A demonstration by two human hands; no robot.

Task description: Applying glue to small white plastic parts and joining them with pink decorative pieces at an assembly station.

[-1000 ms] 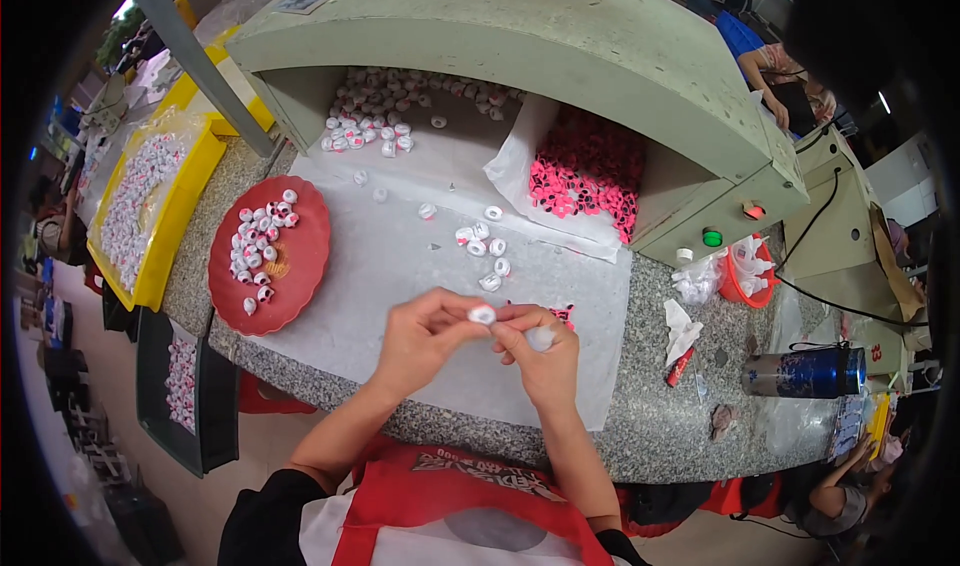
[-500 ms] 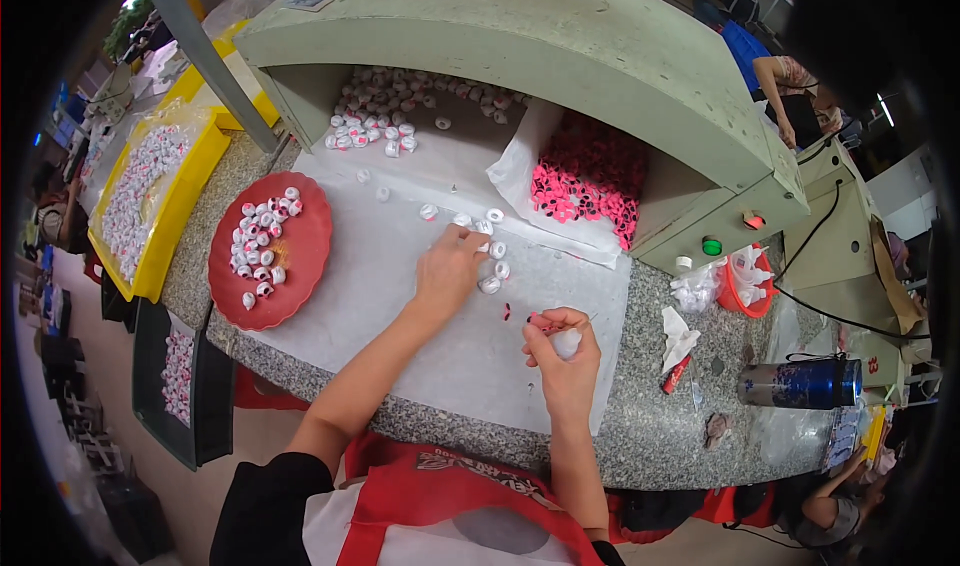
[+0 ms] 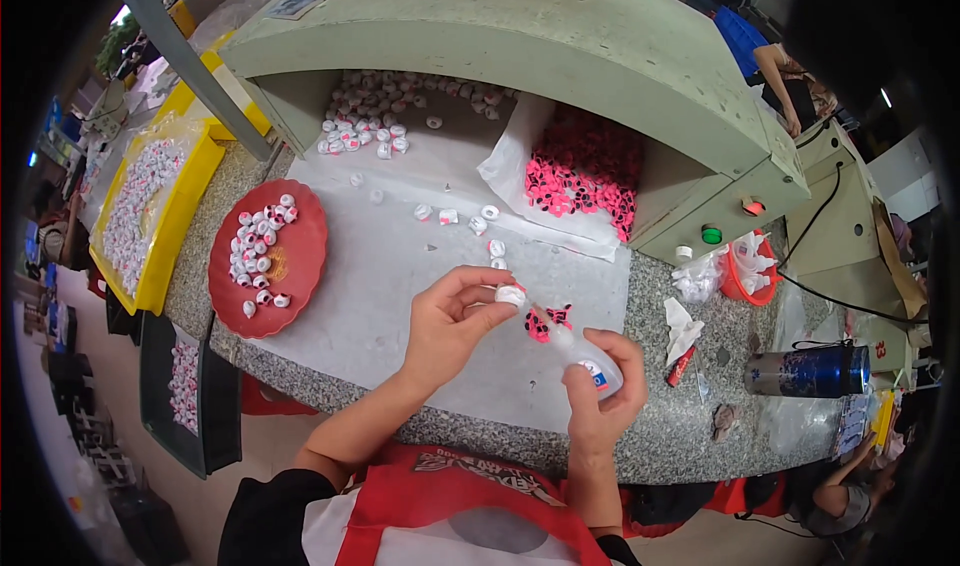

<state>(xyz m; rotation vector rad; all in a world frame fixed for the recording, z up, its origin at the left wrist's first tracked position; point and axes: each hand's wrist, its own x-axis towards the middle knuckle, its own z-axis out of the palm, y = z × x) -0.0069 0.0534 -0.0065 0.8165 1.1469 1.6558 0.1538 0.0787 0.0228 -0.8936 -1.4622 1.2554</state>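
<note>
Between the thumb and fingertips of my left hand (image 3: 450,324) is a small round white piece (image 3: 509,294) with a touch of pink. My right hand (image 3: 607,396) is closed around a translucent squeeze bottle (image 3: 598,368) with a blue and white label. The bottle's narrow tip points at the white piece; whether they touch, I cannot tell. Beneath, on the white paper sheet (image 3: 380,296), lies a cluster of small pink-and-black pieces (image 3: 540,328), partly hidden by the bottle. Several white pieces (image 3: 478,225) sit in a loose line beyond my left hand.
Left stands a red scalloped plate (image 3: 312,276) with white pieces; beyond it is a yellow tray (image 3: 200,191). A pale green metal housing (image 3: 520,41) arches over heaped white pieces and a pile of pink pieces (image 3: 580,181). At right are a red basket (image 3: 735,288) and a blue-silver flask (image 3: 810,370).
My left hand has lifted a white piece from the line and come nearer. In my right hand the bottle now points at it, and pink pieces lie loose on the sheet.
</note>
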